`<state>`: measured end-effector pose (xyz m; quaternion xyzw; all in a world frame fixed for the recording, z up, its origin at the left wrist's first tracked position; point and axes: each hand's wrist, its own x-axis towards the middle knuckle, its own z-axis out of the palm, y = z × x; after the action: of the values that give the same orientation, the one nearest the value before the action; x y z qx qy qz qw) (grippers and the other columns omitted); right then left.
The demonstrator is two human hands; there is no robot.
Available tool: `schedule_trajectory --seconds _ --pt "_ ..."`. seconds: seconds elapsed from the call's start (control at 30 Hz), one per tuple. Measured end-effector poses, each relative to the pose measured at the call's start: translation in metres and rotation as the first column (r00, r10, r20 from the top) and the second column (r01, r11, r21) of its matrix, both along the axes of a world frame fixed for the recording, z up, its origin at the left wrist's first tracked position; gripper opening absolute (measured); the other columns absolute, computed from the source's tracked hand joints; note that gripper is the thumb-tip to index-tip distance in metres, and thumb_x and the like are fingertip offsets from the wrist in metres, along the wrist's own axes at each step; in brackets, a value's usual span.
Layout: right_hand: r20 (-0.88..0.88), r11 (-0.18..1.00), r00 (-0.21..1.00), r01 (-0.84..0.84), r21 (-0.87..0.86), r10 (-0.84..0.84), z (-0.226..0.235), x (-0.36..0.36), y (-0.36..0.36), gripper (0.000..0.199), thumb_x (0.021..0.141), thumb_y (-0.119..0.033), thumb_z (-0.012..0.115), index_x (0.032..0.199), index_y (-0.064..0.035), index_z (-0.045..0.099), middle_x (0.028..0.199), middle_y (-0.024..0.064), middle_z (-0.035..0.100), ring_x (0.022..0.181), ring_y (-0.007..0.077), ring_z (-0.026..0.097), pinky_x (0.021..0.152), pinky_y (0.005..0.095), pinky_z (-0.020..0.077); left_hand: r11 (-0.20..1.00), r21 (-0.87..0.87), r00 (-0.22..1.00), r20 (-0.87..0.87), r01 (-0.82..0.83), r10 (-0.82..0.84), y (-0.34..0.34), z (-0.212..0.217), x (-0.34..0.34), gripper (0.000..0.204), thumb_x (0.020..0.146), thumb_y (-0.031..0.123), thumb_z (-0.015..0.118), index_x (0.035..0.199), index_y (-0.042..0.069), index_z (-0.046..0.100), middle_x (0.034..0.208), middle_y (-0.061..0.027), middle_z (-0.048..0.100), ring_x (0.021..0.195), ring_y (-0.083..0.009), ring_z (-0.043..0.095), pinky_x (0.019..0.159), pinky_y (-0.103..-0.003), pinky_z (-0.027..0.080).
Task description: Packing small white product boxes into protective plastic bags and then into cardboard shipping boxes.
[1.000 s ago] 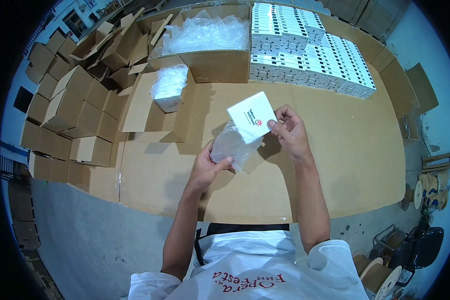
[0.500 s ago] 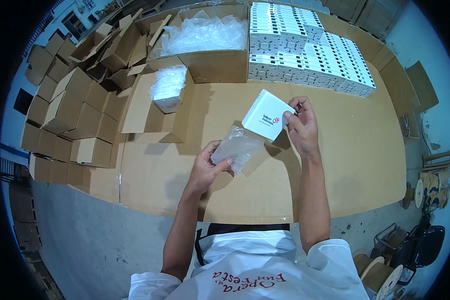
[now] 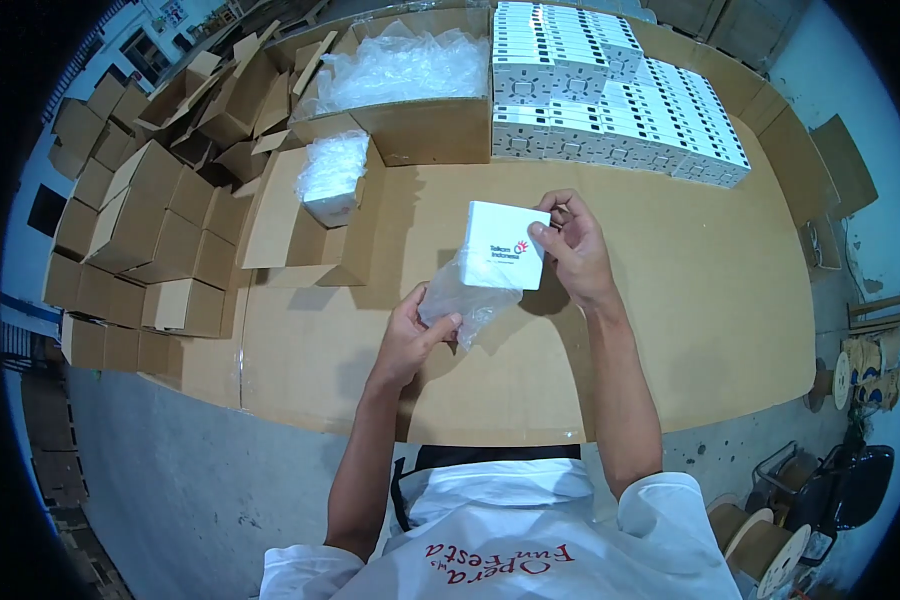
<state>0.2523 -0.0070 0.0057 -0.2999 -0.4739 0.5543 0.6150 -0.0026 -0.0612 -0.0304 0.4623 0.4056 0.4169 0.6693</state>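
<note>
My right hand grips a small white square box by its right edge, thumb on the printed face. A clear plastic bag is held between the thumb and fingers of my left hand. The lower left part of the box overlaps the mouth of the bag; how deep it is inside I cannot tell. Both are above the cardboard-covered table. Beyond my left hand, an open carton holds a stack of white boxes wrapped in clear plastic.
At the back, a large carton is full of clear plastic bags. Beside it stand rows of stacked white boxes. Brown cartons pile up on the left. Cable reels and a black chair are on the floor at right.
My right hand has moved left and slightly down, turning the white box more upright and bringing its lower edge to the bag. My left hand has barely moved.
</note>
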Motion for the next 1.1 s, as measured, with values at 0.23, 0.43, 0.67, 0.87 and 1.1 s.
schedule_trajectory --seconds 0.23,0.43,0.67,0.87,1.1 --pt "0.098 0.994 0.993 0.074 -0.085 -0.066 -0.004 -0.008 -0.001 0.023 0.093 -0.003 0.070 0.107 -0.0028 0.052 0.093 0.0041 0.061 0.085 0.0073 0.063 0.069 0.0210 0.0517 0.996 0.029 0.981 -0.181 0.080 -0.073 0.002 0.017 0.004 0.044 0.093 0.008 0.068 0.133 -0.003 0.053 0.115 -0.0105 0.065 0.100 -0.0163 0.063 0.085 -0.033 0.054" --pt "0.099 0.988 0.992 0.086 -0.132 -0.073 -0.012 -0.005 -0.001 0.020 0.095 -0.004 0.066 0.108 -0.0038 0.051 0.096 0.0056 0.060 0.082 0.0071 0.063 0.062 0.0204 0.0510 0.998 -0.064 0.994 -0.107 -0.017 0.010 0.003 0.007 0.011 0.034 0.093 0.005 0.068 0.126 0.000 0.060 0.110 -0.0073 0.068 0.098 -0.0138 0.065 0.088 -0.031 0.053" --pt "0.540 0.967 0.810 0.130 0.218 -0.231 -0.006 0.021 -0.004 0.019 0.094 0.004 0.051 0.101 -0.0044 0.067 0.103 0.0084 0.053 0.094 0.0145 0.059 0.074 0.0274 0.0498 0.995 0.072 0.986 -0.151 -0.066 0.076 0.007 0.007 0.013 0.029 0.090 0.002 0.070 0.119 0.001 0.063 0.107 -0.0048 0.069 0.099 -0.0129 0.065 0.089 -0.030 0.052" --pt "0.571 0.990 0.815 0.018 0.143 -0.097 0.001 0.009 -0.008 0.013 0.087 -0.002 0.061 0.087 -0.0063 0.074 0.107 0.0071 0.052 0.096 0.0191 0.059 0.081 0.0296 0.0494 0.994 0.103 0.988 -0.143 -0.045 0.060 0.012 0.005 0.016 0.034 0.087 0.000 0.072 0.120 0.002 0.061 0.109 -0.0048 0.068 0.100 -0.0126 0.064 0.090 -0.030 0.052" --pt "0.674 0.986 0.738 -0.101 0.129 -0.012 0.009 0.007 -0.012 0.020 0.074 -0.014 0.081 0.092 -0.0085 0.077 0.110 0.0070 0.053 0.097 0.0220 0.062 0.084 0.0324 0.0533 0.974 0.205 0.987 -0.111 -0.092 0.116 0.014 0.001 0.026 0.038 0.087 -0.007 0.068 0.122 -0.001 0.057 0.108 -0.0069 0.067 0.103 -0.0151 0.065 0.090 -0.031 0.054"
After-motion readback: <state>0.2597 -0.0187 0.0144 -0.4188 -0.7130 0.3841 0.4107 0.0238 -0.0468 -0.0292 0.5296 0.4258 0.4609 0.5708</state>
